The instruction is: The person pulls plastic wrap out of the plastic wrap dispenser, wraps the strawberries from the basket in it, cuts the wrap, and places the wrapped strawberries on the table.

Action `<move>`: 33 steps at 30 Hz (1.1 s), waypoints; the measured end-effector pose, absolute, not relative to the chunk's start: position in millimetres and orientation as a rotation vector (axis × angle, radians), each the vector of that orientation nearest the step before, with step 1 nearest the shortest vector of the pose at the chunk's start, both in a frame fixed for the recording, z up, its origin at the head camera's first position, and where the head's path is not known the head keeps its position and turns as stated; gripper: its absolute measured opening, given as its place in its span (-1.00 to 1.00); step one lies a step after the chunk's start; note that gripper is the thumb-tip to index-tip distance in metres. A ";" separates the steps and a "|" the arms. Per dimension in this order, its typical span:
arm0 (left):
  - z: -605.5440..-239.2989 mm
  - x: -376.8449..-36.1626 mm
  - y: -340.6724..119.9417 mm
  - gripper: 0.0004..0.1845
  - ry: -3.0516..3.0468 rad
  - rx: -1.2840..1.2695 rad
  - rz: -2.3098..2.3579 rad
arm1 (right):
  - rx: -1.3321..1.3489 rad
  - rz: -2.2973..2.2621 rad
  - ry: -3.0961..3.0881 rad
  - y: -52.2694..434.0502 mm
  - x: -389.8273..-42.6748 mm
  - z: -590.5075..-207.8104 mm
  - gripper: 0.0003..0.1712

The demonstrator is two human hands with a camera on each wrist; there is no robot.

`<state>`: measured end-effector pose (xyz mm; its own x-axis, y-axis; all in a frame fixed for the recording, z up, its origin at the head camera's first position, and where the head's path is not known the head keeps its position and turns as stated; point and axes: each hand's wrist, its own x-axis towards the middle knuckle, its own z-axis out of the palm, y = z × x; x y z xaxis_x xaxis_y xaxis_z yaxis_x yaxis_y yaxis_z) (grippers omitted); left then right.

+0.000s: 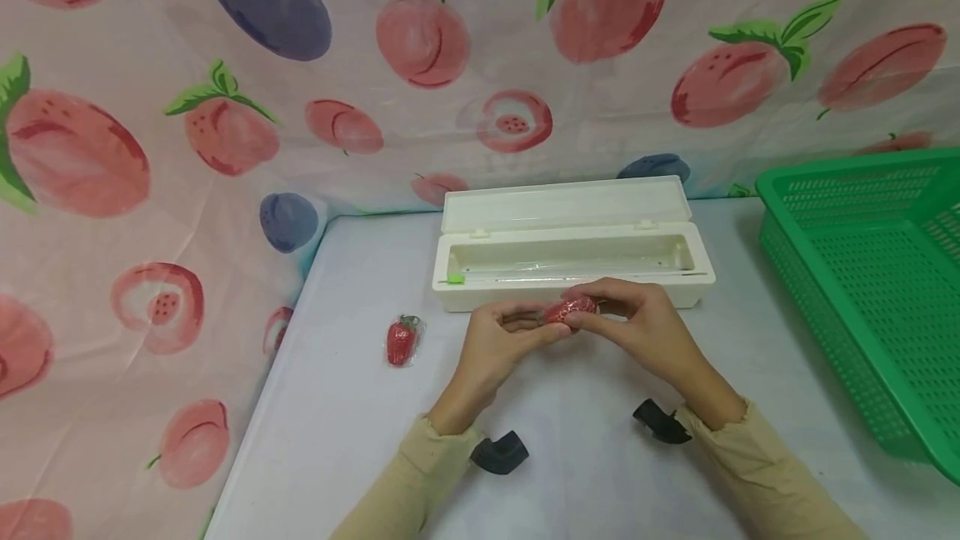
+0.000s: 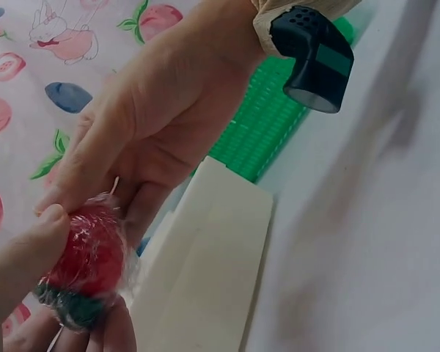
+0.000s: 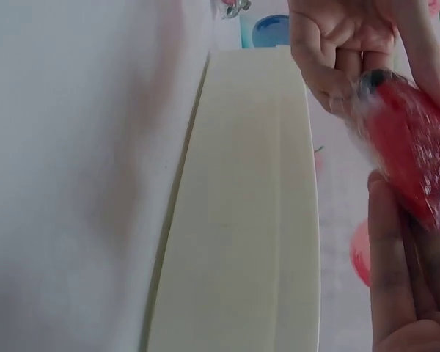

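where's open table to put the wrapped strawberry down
Bare table lies between the two forearms, and between the right hand and the green basket. Another patch lies left of the white dispenser box, above the wrapped strawberry already down. It is crowded where both hands hold the strawberry against the box front.

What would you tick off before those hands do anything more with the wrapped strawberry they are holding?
1. Both hands on the fruit: ok. The left hand and right hand pinch the wrapped strawberry between them.
2. Film covers it: ok on the sides seen in the wrist views; the far side cannot be told.
3. Film sealed tight: cannot tell.
4. Dispenser box open and near: ok, lid up, just behind the hands.
5. Other wrapped strawberry out of the way: ok, lying apart to the left.
6. Green basket within reach on the right: likely ok.
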<state>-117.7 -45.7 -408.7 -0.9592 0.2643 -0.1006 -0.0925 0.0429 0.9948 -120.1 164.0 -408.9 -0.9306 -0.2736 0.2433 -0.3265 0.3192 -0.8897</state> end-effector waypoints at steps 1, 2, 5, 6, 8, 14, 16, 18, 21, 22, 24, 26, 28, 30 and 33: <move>-408.2 -118.2 -45.9 -0.60 2.070 0.166 2.004 | 0.564 1.702 -2.523 164.6 -120.1 -408.6 -0.64; -407.6 -118.8 -46.1 -0.58 2.069 0.159 2.010 | 0.564 1.696 -2.528 164.9 -120.0 -408.4 -0.64; -405.4 -120.8 -46.5 -0.54 2.079 0.149 2.029 | 0.567 1.680 -2.559 165.4 -119.7 -407.9 -0.62; -404.7 -121.3 -46.6 -0.53 2.088 0.149 2.031 | 0.569 1.682 -2.573 165.5 -119.7 -407.8 -0.60; -403.1 -122.1 -46.6 -0.50 2.093 0.138 2.034 | 0.590 1.694 -2.599 165.8 -119.5 -407.2 -0.55; -402.7 -124.0 -45.1 -0.48 2.084 0.100 2.053 | 0.785 1.709 -2.643 167.9 -121.0 -406.0 -0.49; -402.8 -124.3 -44.3 -0.48 2.093 0.117 2.071 | 0.819 1.715 -2.635 167.8 -121.2 -406.0 -0.49; -402.5 -124.2 -43.6 -0.46 2.096 0.140 2.088 | 0.806 1.748 -2.618 166.7 -120.6 -406.1 -0.50; -401.3 -123.8 -42.4 -0.42 2.081 0.168 2.124 | 0.742 1.801 -2.596 164.1 -119.6 -405.9 -0.53; -401.0 -123.8 -42.0 -0.41 2.077 0.171 2.132 | 0.716 1.814 -2.587 163.1 -119.4 -405.9 -0.53; -400.6 -123.7 -41.5 -0.42 2.085 0.171 2.140 | 0.650 1.801 -2.581 161.3 -119.0 -405.9 -0.55; -401.0 -123.4 -41.4 -0.46 2.107 0.169 2.135 | 0.584 1.786 -2.571 160.1 -118.6 -405.7 -0.56; -402.2 -122.6 -41.7 -0.50 2.140 0.173 2.119 | 0.541 1.777 -2.560 159.3 -118.2 -405.4 -0.58; -403.5 -121.5 -42.1 -0.54 2.169 0.186 2.104 | 0.521 1.791 -2.545 158.8 -117.7 -405.1 -0.61; -404.9 -119.0 -42.4 -0.55 2.184 0.216 2.089 | 0.541 1.863 -2.509 157.8 -116.9 -405.1 -0.67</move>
